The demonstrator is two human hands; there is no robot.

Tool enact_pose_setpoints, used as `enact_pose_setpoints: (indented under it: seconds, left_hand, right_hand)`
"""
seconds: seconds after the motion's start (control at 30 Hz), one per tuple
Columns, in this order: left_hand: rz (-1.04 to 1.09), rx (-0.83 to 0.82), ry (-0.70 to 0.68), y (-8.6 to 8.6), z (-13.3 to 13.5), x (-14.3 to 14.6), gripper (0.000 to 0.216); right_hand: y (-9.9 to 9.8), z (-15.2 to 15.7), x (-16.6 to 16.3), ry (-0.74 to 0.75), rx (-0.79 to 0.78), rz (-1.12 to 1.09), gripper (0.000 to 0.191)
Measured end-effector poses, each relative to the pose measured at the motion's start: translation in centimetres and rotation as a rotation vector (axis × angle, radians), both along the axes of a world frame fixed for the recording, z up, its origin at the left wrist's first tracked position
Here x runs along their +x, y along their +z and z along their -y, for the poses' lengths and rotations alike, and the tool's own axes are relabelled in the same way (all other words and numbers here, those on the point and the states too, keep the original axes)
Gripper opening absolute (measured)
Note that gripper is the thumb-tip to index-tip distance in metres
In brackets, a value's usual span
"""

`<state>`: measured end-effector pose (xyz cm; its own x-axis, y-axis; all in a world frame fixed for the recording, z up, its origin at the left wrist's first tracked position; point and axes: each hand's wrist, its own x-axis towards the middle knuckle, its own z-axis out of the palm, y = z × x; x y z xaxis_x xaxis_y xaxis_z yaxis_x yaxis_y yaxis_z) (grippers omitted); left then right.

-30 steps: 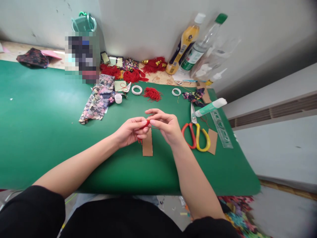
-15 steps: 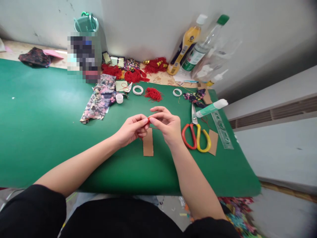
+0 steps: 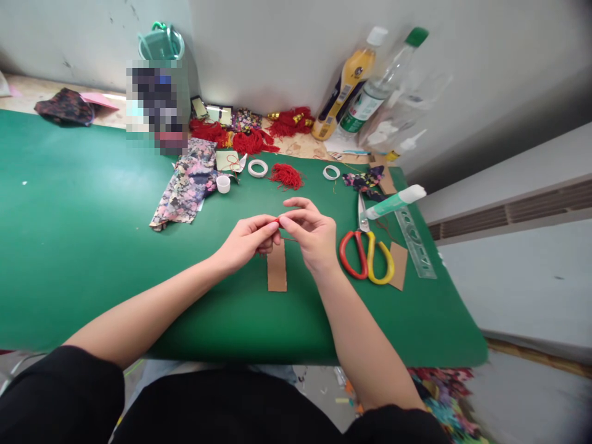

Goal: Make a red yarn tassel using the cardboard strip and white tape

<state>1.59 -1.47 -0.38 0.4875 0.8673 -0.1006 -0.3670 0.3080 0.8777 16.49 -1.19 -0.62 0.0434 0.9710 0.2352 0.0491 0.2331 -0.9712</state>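
"What's closest?"

"Cardboard strip (image 3: 277, 274), flat on the green table (image 3: 231, 324), far end partly behind my fingers."

"And yr grip?"

"L hand (image 3: 252, 239): pinching the red piece (image 3: 278, 221) thumb to forefinger, other fingers curled under. R hand (image 3: 318, 239): thumb + forefinger pressed on the same piece, upper fingers lifted. So it's btwn both sets of fingertips, near the strip's far end."

"What cd go wrong?"

"A slip, mainly. Piece is tiny, only tips on it; ease one thumb too soon & it'd prob drop. Thin cord (image 3: 290, 239) shows below the tips, heading twd my R palm. Tug too hard, might jerk the piece loose; too slack, cd tangle."

"Off to the side?"

"Scissors (image 3: 361, 253) just R of my R hand, handles twd me. Swing that elbow out & I'd knock 'em, maybe also the white-capped tube (image 3: 396, 202) by the blades. Can't tell if it's standing or lying."

"Further back?"

"Red thread bundle (image 3: 287, 176), btwn two white rolls (image 3: 258, 175). Loose ends cd snag on a careless reach. Bottles (image 3: 356, 71) at the wall, well apart, low risk imo."
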Motion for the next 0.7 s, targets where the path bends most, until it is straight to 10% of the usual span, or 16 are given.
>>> enact_pose_setpoints:
  seconds: [0.53, 0.7]
  left_hand:
    - [-0.090, 0.057, 0.074, 0.3, -0.1, -0.2, 0.045]
    - [-0.071, 0.061, 0.159, 0.1, -0.4, -0.4, 0.044]
  right_hand:
    - [0.3, -0.1, 0.6, 0.087, 0.027, 0.029, 0.013]
    - [0.5, -0.8, 2.1, 0.141, -0.028, 0.374, 0.017]
